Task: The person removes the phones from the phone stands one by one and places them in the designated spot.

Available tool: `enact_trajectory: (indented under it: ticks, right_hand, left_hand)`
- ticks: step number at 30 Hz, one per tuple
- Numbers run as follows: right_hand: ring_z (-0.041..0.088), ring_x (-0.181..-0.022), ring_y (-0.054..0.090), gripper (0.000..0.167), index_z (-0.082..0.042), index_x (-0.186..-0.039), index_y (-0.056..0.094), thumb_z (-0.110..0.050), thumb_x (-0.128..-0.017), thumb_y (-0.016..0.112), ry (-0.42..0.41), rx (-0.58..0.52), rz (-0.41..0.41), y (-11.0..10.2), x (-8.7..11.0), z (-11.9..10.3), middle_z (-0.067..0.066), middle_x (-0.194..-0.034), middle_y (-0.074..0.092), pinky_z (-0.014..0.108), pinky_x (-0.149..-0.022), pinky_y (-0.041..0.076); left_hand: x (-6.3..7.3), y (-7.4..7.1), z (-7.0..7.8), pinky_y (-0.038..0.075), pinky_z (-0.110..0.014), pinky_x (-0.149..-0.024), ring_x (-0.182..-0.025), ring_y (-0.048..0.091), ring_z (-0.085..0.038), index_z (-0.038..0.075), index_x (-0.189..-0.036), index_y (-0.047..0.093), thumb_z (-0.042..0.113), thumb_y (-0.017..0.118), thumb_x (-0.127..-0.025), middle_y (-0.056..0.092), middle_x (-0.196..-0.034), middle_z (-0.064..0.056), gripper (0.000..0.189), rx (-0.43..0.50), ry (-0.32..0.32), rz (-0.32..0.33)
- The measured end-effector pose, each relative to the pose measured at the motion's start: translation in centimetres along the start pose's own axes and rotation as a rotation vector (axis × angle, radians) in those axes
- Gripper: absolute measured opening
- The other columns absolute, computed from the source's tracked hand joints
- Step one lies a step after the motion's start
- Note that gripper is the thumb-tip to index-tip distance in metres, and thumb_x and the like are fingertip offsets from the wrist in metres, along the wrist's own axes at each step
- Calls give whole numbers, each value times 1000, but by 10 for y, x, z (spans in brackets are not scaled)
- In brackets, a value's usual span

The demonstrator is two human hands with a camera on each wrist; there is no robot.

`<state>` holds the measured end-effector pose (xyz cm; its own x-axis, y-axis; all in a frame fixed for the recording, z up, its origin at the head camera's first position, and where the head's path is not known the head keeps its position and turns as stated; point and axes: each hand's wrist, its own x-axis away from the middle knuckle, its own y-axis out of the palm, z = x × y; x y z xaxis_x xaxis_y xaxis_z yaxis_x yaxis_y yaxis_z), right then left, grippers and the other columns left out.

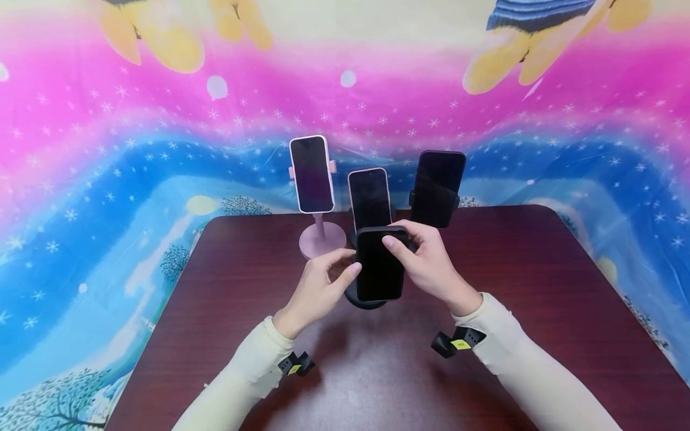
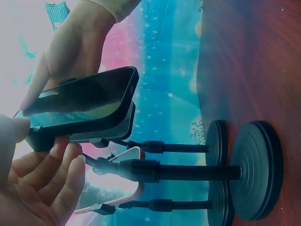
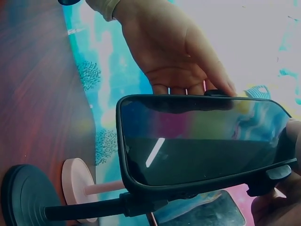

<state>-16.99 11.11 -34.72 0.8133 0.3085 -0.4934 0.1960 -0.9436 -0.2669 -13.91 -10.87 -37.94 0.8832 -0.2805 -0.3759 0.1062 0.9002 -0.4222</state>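
A black phone [image 1: 380,278] stands upright in a black phone stand [image 2: 256,169], its dark screen facing me. My right hand [image 1: 433,266] grips the phone's upper right, thumb on the screen and fingers behind. At the left edge, my left hand [image 1: 315,293] has its thumb against the side clamp [image 2: 42,137] and its fingers curled behind; it appears to pinch the clamp. Part of the left fingers is hidden behind the phone in the right wrist view. Both clamp arms sit along the phone's sides.
Behind stand a white-edged phone [image 1: 312,176] in a pink stand [image 1: 322,240], a pale-edged phone [image 1: 370,197] in the middle, and a dark phone [image 1: 438,188] at the right. The brown table [image 1: 485,377] ends before a printed cloth [image 1: 350,120].
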Motion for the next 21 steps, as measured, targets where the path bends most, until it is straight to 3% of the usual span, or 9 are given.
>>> enact_trajectory:
  ticks: [12, 21]
  right_hand:
    - [9, -73, 68, 10, 2, -100, 69, -5, -100, 61, 3, -15, -20, -1, -4, 1, 15, -87, 71, 23, -65, 59]
    - [10, -80, 71, 20, 2, -116, 69, -9, -101, 61, 69, -40, -33, -1, -6, 1, 20, -100, 72, 24, -73, 61]
  left_hand:
    - [-3, 4, 0, 60, -26, -74, -77, 68, -20, 3, -120, 66, 17, 58, -104, 71, -96, -10, 23, -15, 26, -36]
    - [-2, 9, -1, 55, -24, -67, -71, 61, -12, 4, -118, 63, 15, 51, -106, 66, -86, -7, 20, -47, 66, -9]
